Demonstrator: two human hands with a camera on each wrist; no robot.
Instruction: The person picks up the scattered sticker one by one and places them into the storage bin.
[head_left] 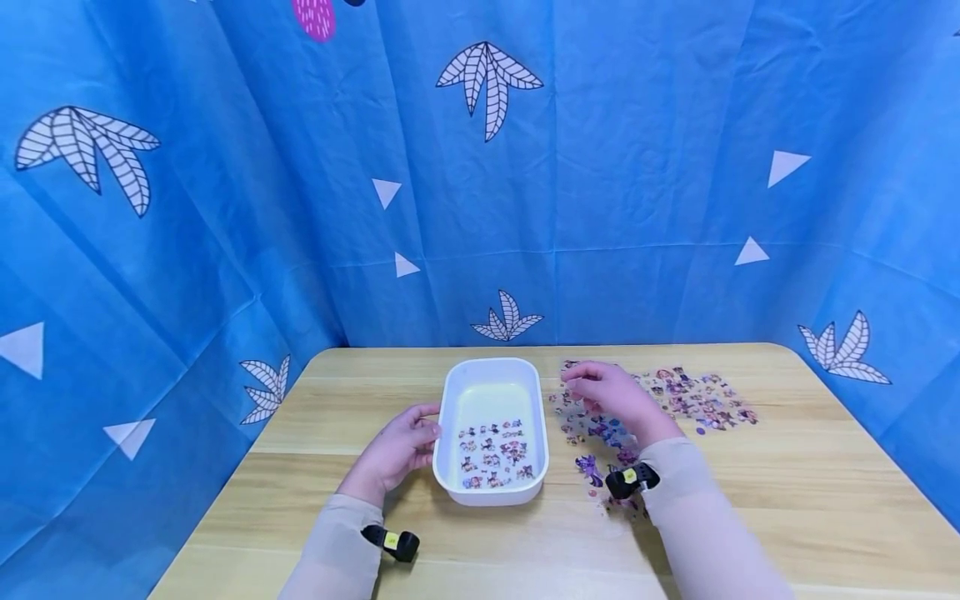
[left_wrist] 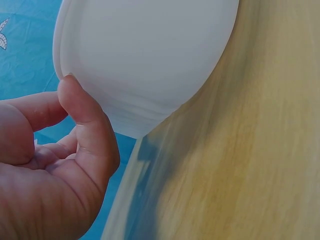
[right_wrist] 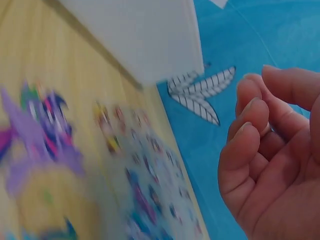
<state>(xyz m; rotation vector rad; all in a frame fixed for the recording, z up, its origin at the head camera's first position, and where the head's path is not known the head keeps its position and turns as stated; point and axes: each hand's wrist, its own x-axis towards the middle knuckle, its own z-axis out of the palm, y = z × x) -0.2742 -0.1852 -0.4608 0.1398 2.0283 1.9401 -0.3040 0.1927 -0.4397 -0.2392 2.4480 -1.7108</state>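
Observation:
A white rectangular plastic tray (head_left: 491, 497) is at the middle of the table, with small colourful cartoon stickers (head_left: 491, 457) in its near half. My left hand (head_left: 397, 450) grips its left side; in the left wrist view the thumb (left_wrist: 82, 102) lies at the rim of the white tray (left_wrist: 150, 50). To the right of the tray, my right hand (head_left: 611, 392) is raised over clear sheets of cartoon stickers (head_left: 596, 427). Its fingers (right_wrist: 245, 145) curl loosely with nothing between them. The right hand and forearm hide part of the sheets.
More sticker sheets (head_left: 693, 396) spread over the back right of the wooden table (head_left: 787, 492). Nearer the front edge lies a purple pony sticker (head_left: 589, 469), close to the right wrist. A blue patterned curtain (head_left: 630, 167) hangs behind the table and along both sides.

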